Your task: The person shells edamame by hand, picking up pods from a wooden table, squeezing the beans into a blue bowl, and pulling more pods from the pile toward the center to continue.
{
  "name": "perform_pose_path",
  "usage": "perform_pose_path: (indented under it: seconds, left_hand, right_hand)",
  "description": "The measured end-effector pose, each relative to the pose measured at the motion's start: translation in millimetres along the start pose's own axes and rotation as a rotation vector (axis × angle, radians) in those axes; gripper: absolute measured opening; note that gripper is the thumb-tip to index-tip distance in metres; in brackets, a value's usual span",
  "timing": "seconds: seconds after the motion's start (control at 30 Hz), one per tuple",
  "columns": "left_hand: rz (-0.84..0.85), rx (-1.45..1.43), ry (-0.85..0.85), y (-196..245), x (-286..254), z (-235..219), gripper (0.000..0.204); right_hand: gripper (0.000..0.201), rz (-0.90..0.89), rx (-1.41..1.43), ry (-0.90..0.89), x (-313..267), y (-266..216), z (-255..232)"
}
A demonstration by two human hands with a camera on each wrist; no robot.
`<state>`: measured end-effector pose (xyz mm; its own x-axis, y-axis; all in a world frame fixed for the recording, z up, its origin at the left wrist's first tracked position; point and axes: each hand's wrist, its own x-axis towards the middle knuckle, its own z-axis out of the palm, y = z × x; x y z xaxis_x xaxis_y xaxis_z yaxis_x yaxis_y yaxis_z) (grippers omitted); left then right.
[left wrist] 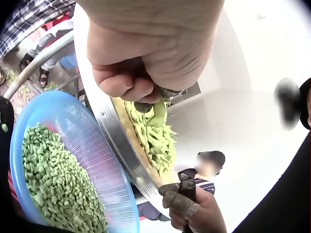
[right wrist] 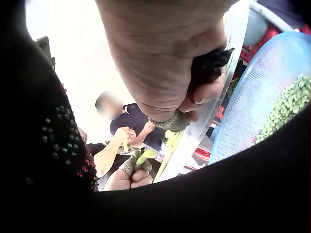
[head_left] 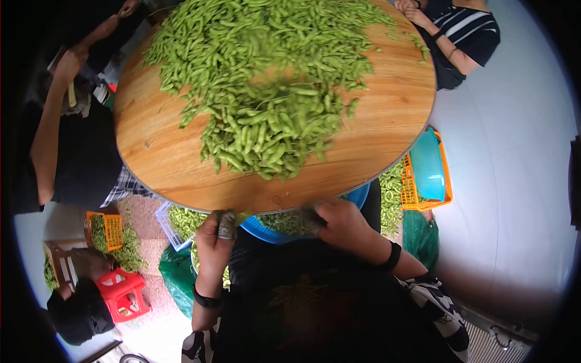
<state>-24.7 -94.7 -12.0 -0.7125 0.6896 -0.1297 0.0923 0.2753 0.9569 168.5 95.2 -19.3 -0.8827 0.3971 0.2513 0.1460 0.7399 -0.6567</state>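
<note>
My left hand [head_left: 213, 242], with grey wraps on its thumb and finger, pinches a green soybean pod [right wrist: 144, 158] at the near edge of the round wooden table [head_left: 163, 163]. To its right, my right hand [head_left: 348, 228] is curled at the same edge, its thumb also wrapped. In that palm the right wrist view shows a dark thing [right wrist: 208, 67] with a pointed end; I cannot tell what it is. A large heap of soybean pods [head_left: 260, 127] lies on the table. Below both hands stands a blue mesh basket [left wrist: 127, 208] holding shelled green beans [left wrist: 58, 184].
At the left, a person in black [head_left: 85, 145] sits by the table; another in a striped top [head_left: 469, 30] is at the far right. Orange crates [head_left: 114, 232], a red stool [head_left: 124, 293] and a teal basin [head_left: 427, 166] stand around. Pods also lie on the floor.
</note>
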Motion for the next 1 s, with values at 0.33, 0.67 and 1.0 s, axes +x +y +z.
perform_pose_path:
  seconds: [0.33, 0.67, 1.0]
  left_hand:
    - [0.307, 0.200, 0.063, 2, 5, 1, 0.011]
    - [0.488, 1.249, 0.608, 8, 22, -61, 0.035]
    - [0.226, 0.026, -0.273, 26, 16, 54, 0.016]
  right_hand:
    - [0.022, 0.277, -0.435, 0.244, 43, 40, -3]
    - [0.033, 0.221, 0.029, 0.371, 33, 28, -11]
    - [0.032, -0.062, 0.319, 0.254, 16, -14, 17]
